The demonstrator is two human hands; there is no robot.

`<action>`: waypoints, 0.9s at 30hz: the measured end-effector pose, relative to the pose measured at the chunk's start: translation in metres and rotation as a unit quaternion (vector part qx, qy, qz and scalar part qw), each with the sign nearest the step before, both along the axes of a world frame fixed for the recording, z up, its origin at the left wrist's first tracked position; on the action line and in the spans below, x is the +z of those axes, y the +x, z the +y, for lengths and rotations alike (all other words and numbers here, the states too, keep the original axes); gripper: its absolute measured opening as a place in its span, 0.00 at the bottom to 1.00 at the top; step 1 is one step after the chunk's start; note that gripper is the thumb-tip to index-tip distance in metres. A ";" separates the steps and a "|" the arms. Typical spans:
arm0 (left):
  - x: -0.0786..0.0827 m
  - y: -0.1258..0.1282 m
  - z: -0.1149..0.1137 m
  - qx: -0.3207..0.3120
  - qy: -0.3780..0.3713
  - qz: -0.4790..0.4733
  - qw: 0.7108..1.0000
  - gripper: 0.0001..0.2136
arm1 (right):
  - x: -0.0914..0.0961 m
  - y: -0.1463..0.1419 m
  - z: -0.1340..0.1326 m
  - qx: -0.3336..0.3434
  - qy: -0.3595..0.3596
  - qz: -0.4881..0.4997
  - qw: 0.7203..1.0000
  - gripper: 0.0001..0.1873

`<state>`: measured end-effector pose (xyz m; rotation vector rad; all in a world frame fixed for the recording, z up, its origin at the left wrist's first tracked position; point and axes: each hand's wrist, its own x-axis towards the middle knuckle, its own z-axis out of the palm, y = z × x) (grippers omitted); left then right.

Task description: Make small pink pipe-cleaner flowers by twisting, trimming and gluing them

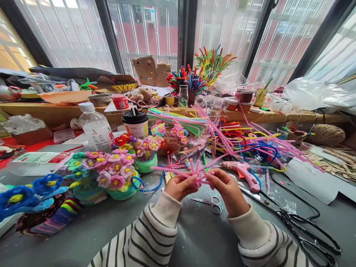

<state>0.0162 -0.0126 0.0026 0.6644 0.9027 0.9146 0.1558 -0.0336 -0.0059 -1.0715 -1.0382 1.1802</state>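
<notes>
Between my two hands is a bunch of pink pipe cleaners (197, 174), crossed at the middle with their ends sticking out in several directions. My left hand (180, 186) pinches the bunch from the left side. From the right, my right hand (228, 189) grips it with thumb and fingertips. Just below the hands lie small white-handled scissors (211, 202) on the grey table. A pink glue gun (244, 174) rests beyond my right hand. Exactly how the strands are joined at the centre is hidden by my fingers.
Pipe-cleaner flowers in pots (116, 174) crowd the left, near a plastic bottle (96, 129) and a lidded cup (135, 124). Large black-handled scissors (294, 218) lie at right. A heap of pink pipe cleaners (278, 146) spreads behind, before a cluttered wooden ledge (111, 118).
</notes>
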 end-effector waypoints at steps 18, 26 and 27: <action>-0.004 0.000 -0.003 -0.088 0.053 0.085 0.991 0.11 | -0.002 0.004 0.003 0.039 -0.065 0.049 0.996 0.13; -0.004 -0.004 0.004 0.022 -0.019 0.019 0.999 0.10 | 0.007 0.008 -0.001 0.076 0.013 -0.111 0.991 0.12; -0.003 -0.004 0.003 0.022 -0.022 0.010 0.999 0.09 | 0.007 0.007 -0.002 0.072 0.027 -0.114 0.990 0.11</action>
